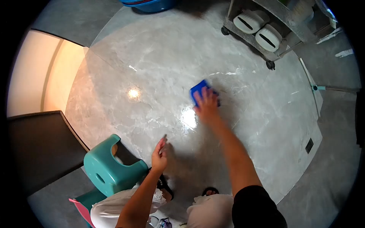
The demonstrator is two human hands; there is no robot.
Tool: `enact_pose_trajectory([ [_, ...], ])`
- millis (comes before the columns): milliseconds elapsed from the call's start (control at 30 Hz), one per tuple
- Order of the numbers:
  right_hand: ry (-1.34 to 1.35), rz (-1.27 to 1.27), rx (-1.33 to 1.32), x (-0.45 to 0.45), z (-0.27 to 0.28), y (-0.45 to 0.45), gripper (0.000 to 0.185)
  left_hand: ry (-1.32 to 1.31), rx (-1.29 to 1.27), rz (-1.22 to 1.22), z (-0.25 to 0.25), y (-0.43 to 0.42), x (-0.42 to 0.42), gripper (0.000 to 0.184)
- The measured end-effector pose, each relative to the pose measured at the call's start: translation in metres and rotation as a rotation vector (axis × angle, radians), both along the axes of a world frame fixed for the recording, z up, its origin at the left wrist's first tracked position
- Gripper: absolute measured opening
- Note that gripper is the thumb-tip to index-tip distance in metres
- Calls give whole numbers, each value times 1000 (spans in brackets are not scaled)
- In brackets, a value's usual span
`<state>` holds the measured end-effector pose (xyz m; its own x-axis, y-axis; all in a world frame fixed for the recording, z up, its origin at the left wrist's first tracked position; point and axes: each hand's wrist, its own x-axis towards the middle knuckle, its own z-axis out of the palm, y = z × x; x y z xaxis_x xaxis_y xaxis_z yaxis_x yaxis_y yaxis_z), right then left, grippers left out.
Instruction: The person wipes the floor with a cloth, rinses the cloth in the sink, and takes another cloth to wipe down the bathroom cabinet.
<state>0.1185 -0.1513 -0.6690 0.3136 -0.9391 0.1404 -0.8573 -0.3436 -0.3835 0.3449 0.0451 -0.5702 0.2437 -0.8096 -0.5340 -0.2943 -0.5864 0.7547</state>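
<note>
One blue cloth [197, 89] lay on the glossy gray floor [152, 57], well ahead of my sandals [210, 189], with my right hand [206, 105] over it. Those fingers were spread across its top; in the blur I couldn't tell whether they also gripped it. My left hand [159, 157] hung loosely curled near the teal stool [110, 167], and I couldn't tell if it held anything. I judged the wiping only partly done: pale streaks [228, 73] marked the floor just beyond the cloth, and more ran toward my left. Which patches were finished, the shine didn't reveal. Off to my right lay a long-handled squeegee [315, 87] and, nearer me, a dark drain cover [309, 145].
</note>
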Motion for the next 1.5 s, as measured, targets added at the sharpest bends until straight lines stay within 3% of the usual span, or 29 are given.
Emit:
enact_pose_trajectory([
  [33, 99, 162, -26, 19, -4, 19, 70, 12, -48, 8, -5, 1, -2, 54],
  [67, 304, 363, 280, 40, 34, 36, 67, 26, -95, 15, -12, 4, -4, 53],
  [100, 128, 565, 108, 43, 6, 81, 66, 39, -146, 18, -17, 3, -2, 53],
  [200, -141, 719, 174, 18, 12, 129, 58, 33, -226, 10, -22, -1, 0, 51],
  [267, 13, 501, 190, -18, 18, 93, 50, 61, -266, 16, -20, -12, -1, 54],
  [333, 211, 31, 161, -58, 5, 27, 53, 105, -284, 41, -19, -3, -5, 56],
  [367, 118, -174, -16, -72, 0, 7, 60, 109, -266, 61, -17, 2, -5, 56],
  [433, 104, -486, -58, -37, -13, -48, 67, 109, -243, 103, -12, 5, 2, 56],
  [500, 74, -467, -84, 30, -25, -74, 68, 98, -254, 129, -14, 6, 9, 57],
  [633, 40, 354, -64, 147, -6, 21, 67, 57, -214, 192, -8, 2, 25, 52],
  [733, -183, 798, 128, 113, 15, 97, 55, 65, -232, 318, -30, 7, 42, 51],
  [767, -160, 805, 53, 84, -4, 88, 56, 77, -255, 334, -33, 3, 44, 51],
  [833, -36, 510, 136, 26, -26, 42, 57, 101, -299, 371, -40, -4, 47, 50],
  [900, 395, 90, 151, 10, 7, -20, 61, 80, -317, 379, -43, -5, 52, 49],
  [933, 250, -48, 132, 8, 1, -50, 63, 76, -321, 382, -40, -7, 51, 48],
  [1000, 228, -380, 289, 68, 0, -97, 66, 81, -329, 394, -33, -10, 58, 46],
  [1033, 196, -428, 269, 101, -12, -112, 67, 89, -327, 403, -29, -9, 62, 46],
  [1133, 146, -88, -19, 206, -36, -111, 60, 120, -393, 414, -39, -7, 74, 45],
  [1200, 80, 221, -118, 255, -19, -52, 59, 124, -382, 435, -36, 6, 82, 45],
  [1333, 62, 779, 12, 209, 8, 23, 65, 138, -367, 479, -33, -25, 78, 45],
  [1400, 180, 790, 65, 157, -6, 14, 65, 195, -379, 529, -37, -30, 82, 46],
  [1467, 391, 476, 299, 149, 21, -36, 64, 211, -422, 550, -37, -24, 87, 47],
  [1500, 307, 258, 64, 139, 1, -50, 63, 216, -452, 558, -40, -30, 88, 48],
])
